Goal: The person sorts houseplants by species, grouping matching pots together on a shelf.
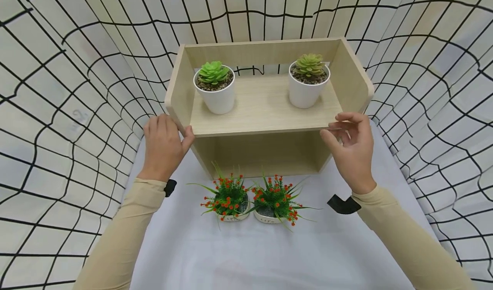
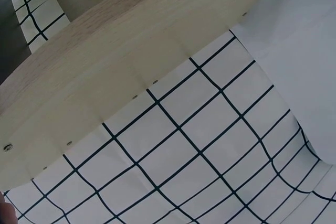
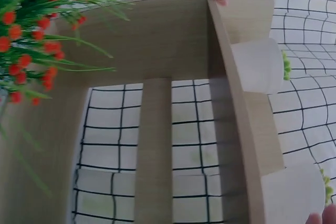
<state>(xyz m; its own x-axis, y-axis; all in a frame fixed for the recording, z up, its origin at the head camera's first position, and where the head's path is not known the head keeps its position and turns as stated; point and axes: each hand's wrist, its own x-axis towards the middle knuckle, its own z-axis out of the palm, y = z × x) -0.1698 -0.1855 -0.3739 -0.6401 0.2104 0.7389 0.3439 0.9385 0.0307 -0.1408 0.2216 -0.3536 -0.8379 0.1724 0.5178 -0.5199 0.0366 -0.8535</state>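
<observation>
A small two-tier wooden shelf (image 1: 262,129) stands before me, its side panel (image 2: 131,45) filling much of the left wrist view. My left hand (image 1: 163,146) grips the shelf's left side, thumb at the front edge and fingers along the outside. At the front right corner is my right hand (image 1: 352,148), fingers loosely bent, fingertips right by the board's edge. On the upper board sit two succulents in white pots, a bright green one (image 1: 214,86) at left and a yellow-green one (image 1: 308,80) nearer my right hand.
Two low pots of red-flowered plants, a left one (image 1: 229,198) and a right one (image 1: 275,200), stand on the white tabletop (image 1: 239,255) in front of the shelf. Black-gridded white curtain (image 1: 77,110) surrounds the back and sides. The lower compartment (image 1: 265,153) faces me.
</observation>
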